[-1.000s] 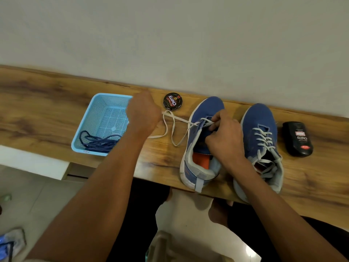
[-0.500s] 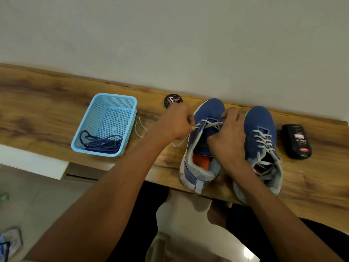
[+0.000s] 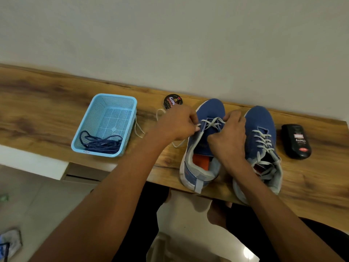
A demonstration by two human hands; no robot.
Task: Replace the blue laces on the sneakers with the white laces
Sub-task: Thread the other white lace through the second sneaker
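Currently left hand (image 3: 176, 124) pinched white lace (image 3: 212, 123) at left sneaker (image 3: 203, 142) on shelf (image 3: 47, 110); right hand (image 3: 229, 137) gripped its tongue area. Blue laces (image 3: 101, 142) sat in basket (image 3: 113, 97).

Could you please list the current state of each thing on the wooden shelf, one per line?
Left blue sneaker: partly laced with white lace.
Right blue sneaker: fully laced white.
Light blue plastic basket: holds dark blue laces.
Round polish tin: closed.
Left hand: pinches lace.
Right hand: grips sneaker's lace area.
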